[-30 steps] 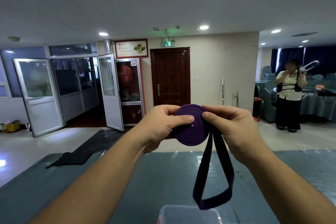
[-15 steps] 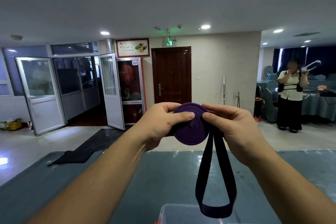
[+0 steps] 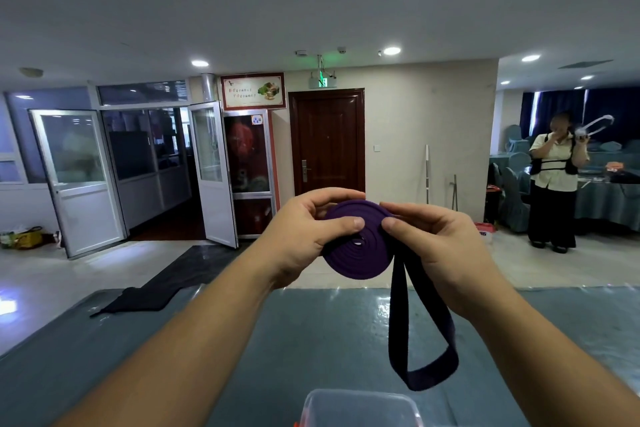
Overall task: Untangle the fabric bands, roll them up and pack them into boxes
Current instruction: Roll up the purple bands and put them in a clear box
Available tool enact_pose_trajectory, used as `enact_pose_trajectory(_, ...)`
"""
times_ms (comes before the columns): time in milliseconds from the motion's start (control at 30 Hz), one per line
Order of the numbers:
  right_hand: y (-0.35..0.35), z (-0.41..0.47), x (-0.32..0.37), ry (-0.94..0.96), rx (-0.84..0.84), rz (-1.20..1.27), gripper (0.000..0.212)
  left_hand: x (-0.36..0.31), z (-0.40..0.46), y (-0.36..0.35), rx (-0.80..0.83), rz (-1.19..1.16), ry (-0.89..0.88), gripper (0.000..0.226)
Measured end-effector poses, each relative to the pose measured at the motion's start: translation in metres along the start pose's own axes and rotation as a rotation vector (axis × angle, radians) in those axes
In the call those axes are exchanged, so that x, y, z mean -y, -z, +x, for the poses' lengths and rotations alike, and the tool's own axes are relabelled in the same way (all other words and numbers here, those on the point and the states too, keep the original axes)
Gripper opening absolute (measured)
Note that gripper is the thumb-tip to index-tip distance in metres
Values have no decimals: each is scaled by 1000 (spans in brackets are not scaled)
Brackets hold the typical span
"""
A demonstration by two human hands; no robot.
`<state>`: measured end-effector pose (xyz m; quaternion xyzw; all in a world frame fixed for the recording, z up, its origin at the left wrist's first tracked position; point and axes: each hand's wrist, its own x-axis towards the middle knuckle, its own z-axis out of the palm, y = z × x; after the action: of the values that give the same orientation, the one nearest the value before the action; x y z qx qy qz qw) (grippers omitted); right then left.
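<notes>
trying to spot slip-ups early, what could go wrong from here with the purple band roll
The purple band roll is held in the air only by the left hand and right hand; if either grip eases, the coil may spring loose. The unrolled loop hangs above the clear box and might snag its rim.

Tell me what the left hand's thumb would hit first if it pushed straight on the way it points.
The left hand points its thumb rightward across the face of the purple band coil. Going straight on, it would most likely meet the thumb tip of the right hand, pressed on the same coil, though depth is unclear.
</notes>
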<state>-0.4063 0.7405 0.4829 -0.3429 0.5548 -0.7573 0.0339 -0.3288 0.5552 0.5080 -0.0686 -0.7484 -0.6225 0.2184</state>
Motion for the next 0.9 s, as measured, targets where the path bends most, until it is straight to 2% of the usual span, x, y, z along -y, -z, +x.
enact_pose_trajectory(133,1,1,-3,-49,-13,106,25,11,-3,-6,-50,-120,7,37)
enact_pose_trajectory(300,3,3,-2,-80,39,53,42,7,-4,3,89,128,-30,41)
enact_pose_trajectory(467,-2,0,-8,-40,0,118,35,8,-6,3,45,89,-65,38)
enact_pose_trajectory(533,-2,-1,-9,-28,1,95,37,13,-6,1,-5,41,-85,38)
enact_pose_trajectory(633,2,0,-8,-20,-5,40,28,17,-6,-1,-46,1,-75,38)
enact_pose_trajectory(800,3,0,-2,1,46,-42,26,5,-7,6,90,157,-46,43)
enact_pose_trajectory(900,1,0,-4,13,31,-3,29,6,-6,4,56,108,-79,40)
